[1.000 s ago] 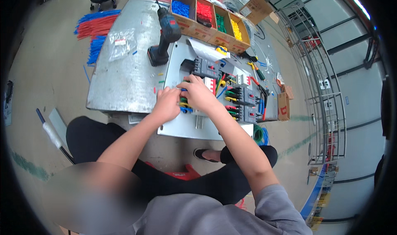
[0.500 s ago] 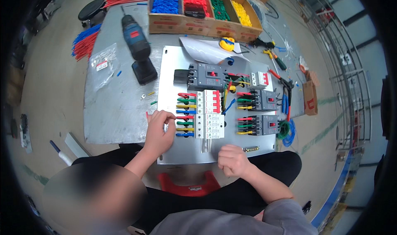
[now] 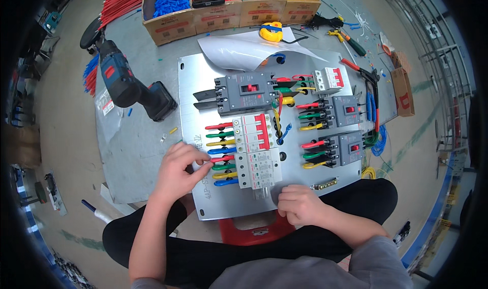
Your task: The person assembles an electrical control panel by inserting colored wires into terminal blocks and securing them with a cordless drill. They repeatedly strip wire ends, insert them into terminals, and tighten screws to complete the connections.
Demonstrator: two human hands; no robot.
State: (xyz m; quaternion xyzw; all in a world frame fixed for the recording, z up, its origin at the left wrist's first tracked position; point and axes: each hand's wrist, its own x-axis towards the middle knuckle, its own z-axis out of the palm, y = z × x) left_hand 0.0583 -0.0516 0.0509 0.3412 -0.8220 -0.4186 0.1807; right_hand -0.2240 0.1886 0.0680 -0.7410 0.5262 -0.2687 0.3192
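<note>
Drill (image 3: 131,88): on the counter (image 3: 127,162), left of everything I'm on; neither hand near it.
Left grip (image 3: 180,169): thumb and index tips together at the red wire, other fingers curled. Looks like contact; can't tell if I've pinched it or just rest on it.
Red wire (image 3: 222,158): top of the lower four-colour row, running into the left side of the lower module. Green wire (image 3: 224,166) just below it.
Wire handling: my read is light, springy, sleeve a bit slick. Best hold is thumb and index on the sleeve close to the terminal; the far bend would likely just flex.
Lower module (image 3: 259,169): pale block directly below the red-toggle breaker (image 3: 251,134). Probably rigid and light; brace by the casing sides, not the wires.
Plate (image 3: 223,202): carries all the above. Likely stiff, heavy once loaded, smooth; hold by edges.
Right grip (image 3: 300,203): loose fist at the plate's lower edge, nothing visible in it.
Brass strip (image 3: 325,183): just right of that fist, apart from it.
</note>
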